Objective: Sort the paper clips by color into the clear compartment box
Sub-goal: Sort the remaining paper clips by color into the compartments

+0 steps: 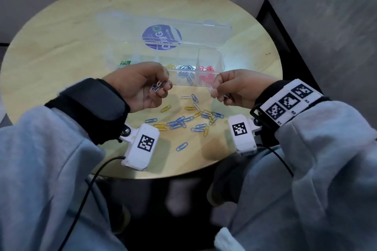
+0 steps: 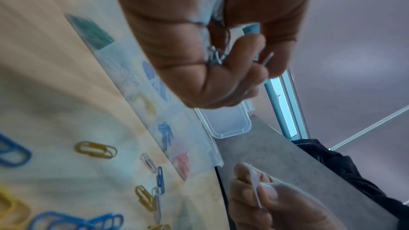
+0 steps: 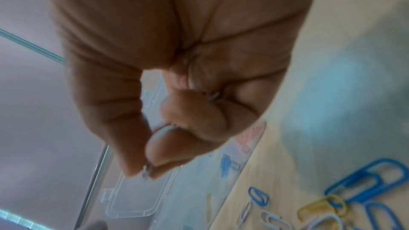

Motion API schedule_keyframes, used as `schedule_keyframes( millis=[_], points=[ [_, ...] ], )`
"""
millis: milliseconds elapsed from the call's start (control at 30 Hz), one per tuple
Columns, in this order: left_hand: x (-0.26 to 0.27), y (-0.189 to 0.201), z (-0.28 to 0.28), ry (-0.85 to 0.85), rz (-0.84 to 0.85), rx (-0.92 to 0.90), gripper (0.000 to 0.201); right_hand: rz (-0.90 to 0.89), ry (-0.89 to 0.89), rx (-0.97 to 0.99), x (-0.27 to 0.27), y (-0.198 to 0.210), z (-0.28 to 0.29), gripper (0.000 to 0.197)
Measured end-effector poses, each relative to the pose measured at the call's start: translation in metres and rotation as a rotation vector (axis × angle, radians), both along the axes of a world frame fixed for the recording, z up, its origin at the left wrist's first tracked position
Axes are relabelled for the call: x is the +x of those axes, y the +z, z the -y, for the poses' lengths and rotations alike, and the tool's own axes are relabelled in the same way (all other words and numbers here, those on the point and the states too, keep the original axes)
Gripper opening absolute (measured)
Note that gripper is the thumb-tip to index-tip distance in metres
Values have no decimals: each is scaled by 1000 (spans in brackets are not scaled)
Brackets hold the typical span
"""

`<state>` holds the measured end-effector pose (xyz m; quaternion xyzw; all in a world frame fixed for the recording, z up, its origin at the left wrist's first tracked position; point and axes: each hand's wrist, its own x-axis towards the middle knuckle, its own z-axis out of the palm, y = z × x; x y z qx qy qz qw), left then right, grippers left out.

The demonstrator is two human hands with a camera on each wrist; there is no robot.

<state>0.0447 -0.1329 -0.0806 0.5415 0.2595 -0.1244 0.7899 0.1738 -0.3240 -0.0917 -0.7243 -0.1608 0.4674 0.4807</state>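
The clear compartment box (image 1: 221,61) stands open on the round table, with green (image 1: 124,63), yellow (image 1: 170,66), blue (image 1: 186,68) and red clips (image 1: 207,69) in separate compartments. My left hand (image 1: 161,87) hovers in front of the box and holds a small bunch of white clips (image 1: 156,87) (image 2: 215,55) in its curled fingers. My right hand (image 1: 214,91) is level with it to the right and pinches one white clip (image 1: 210,89) (image 3: 146,170) between thumb and forefinger. Loose blue, yellow and white clips (image 1: 189,118) lie scattered below the hands.
The box's lid (image 1: 163,26) lies flat behind it with a round purple label (image 1: 161,36). The wooden table (image 1: 61,47) ends near my lap; a grey wall and dark floor strip are at the right. Camera cables hang from both wrists.
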Motion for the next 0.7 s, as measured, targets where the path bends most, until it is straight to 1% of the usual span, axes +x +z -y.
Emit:
schedule_keyframes(
  millis=[67,133,200,233,333,400,433,500,567,633,700],
  points=[
    [-1,0,-1,13,25,-43,18,-88,-67,65,0,0,-2,24],
    [0,0,0,28,17,-70,15,-160,-141,81,1,-1,-5,23],
    [1,0,1,32,-17,-42,14,-223,-209,63,1,-3,-7,26],
    [2,-1,2,34,-41,3,17,-254,-231,57,1,-3,-8,27],
    [6,-9,8,20,-104,237,26,-308,-252,44,2,-3,-9,28],
    [8,-15,11,-77,-108,439,26,-279,-237,11,2,-4,-11,27],
    [8,-17,12,-151,-107,547,24,-235,-208,-25,0,-5,-12,26],
    [8,-19,14,-291,-105,763,15,-83,-109,-131,-2,-9,-13,21],
    [9,-18,16,-376,-92,968,4,80,-3,-227,-5,-13,-15,16],
    [12,-18,17,-412,-95,1127,11,147,57,-254,-5,-16,-16,24],
    [16,-18,19,-422,-107,1212,19,155,67,-245,-4,-16,-16,35]
  ],
)
